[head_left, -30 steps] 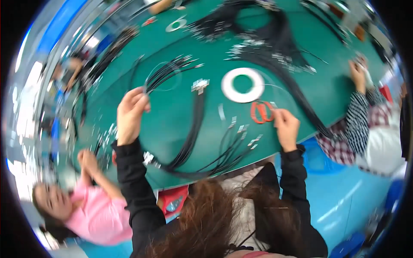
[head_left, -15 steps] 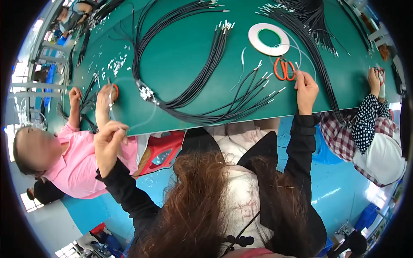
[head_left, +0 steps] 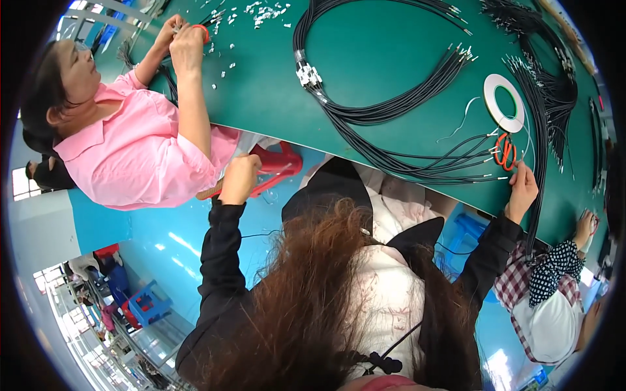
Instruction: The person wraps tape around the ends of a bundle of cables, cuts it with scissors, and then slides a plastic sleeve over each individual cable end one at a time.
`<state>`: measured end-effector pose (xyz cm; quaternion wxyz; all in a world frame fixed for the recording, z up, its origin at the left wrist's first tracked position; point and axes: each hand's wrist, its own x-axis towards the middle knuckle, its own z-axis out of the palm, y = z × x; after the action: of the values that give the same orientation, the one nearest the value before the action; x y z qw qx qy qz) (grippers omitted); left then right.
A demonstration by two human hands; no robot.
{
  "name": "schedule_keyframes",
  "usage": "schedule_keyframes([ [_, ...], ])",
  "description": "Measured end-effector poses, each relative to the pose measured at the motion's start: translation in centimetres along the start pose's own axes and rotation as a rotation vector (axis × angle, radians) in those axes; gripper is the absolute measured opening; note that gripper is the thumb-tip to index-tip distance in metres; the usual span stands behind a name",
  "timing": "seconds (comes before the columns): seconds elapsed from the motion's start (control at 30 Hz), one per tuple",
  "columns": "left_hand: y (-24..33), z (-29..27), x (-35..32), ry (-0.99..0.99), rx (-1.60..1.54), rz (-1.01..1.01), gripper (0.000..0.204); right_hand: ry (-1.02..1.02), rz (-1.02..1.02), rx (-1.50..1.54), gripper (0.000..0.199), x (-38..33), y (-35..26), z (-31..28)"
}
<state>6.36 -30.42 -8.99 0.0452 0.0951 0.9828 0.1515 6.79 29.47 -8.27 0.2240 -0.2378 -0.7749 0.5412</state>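
Note:
My left hand (head_left: 240,177) is closed in a pinch, out past the table's near edge above the floor; what it pinches is too small to make out. My right hand (head_left: 523,192) is at the table edge on the right, thumb and fingers pinched on a thin pale strip that curves down from a white reel of narrow tape (head_left: 493,89). Orange-handled scissors (head_left: 504,153) lie just beyond that hand, below the reel. A looped bundle of black cables (head_left: 391,117) with pale metal tips spreads across the green table, its loose ends near the scissors.
White connectors (head_left: 308,75) gather the cable loop at its left. Further black cable bundles (head_left: 541,130) lie at right. Small white pieces (head_left: 264,13) are scattered far left. A co-worker in pink (head_left: 137,143) works at left, another (head_left: 551,293) at right. A red stool (head_left: 280,159) stands below the table.
The view has swung left, so the table and cables appear further right. My left hand has moved away from the tabletop to beyond its edge. My right hand stays pinched near the scissors.

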Motion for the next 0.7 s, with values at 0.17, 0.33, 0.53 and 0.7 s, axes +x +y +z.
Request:
schedule_keyframes([
  [0.17, 0.2, 3.6, 1.9, -0.001, -0.152, 0.023, 0.011, 0.037, -0.009, 0.001, 0.021, 0.2, 0.3, 0.3],
  [0.33, 3.4, 2.0, 3.0, -0.141, -0.037, 0.050, 0.009, 0.081, -0.037, 0.039, 0.021, -0.3, -0.3, 0.5],
  [0.53, 12.1, -5.7, 9.8, -0.325, -0.372, 0.372, 0.030, 0.046, 0.012, -0.026, 0.020, 0.3, -0.8, -0.5],
  [0.7, 11.4, -5.7, 15.0, 0.066, 0.146, 0.530, 0.038, 0.033, 0.017, -0.286, 0.020, 1.3, -1.8, -1.9],
])
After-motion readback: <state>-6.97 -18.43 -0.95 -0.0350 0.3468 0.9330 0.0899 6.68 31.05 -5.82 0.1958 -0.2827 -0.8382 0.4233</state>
